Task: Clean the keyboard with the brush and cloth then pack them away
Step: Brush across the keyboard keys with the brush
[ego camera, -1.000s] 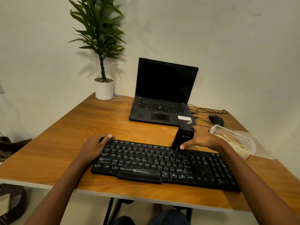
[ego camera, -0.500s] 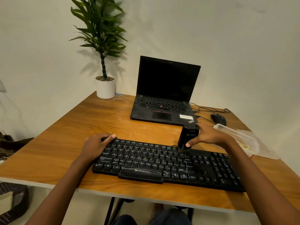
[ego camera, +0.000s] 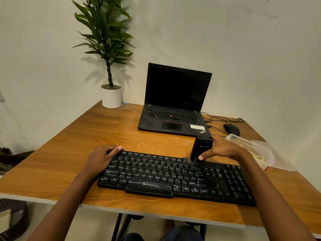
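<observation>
Here, the right hand (ego camera: 224,149) wraps fingers (ego camera: 201,157) round one black, boxy brush (ego camera: 202,147), tip on the keys just under them. The left hand (ego camera: 100,159) curls fingers round the far corner of one black keyboard (ego camera: 173,176).

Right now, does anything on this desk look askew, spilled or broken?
Nothing stands out. The black keyboard lies flat on the wooden table; the left hand holds its corner, the right hand holds the black cylindrical brush on its keys.

Left hand (ego camera: 101,160) curls over black plastic keyboard (ego camera: 173,178) corner; right hand (ego camera: 223,150) (arm extended) grips black chunky plastic brush (ego camera: 200,150).
</observation>
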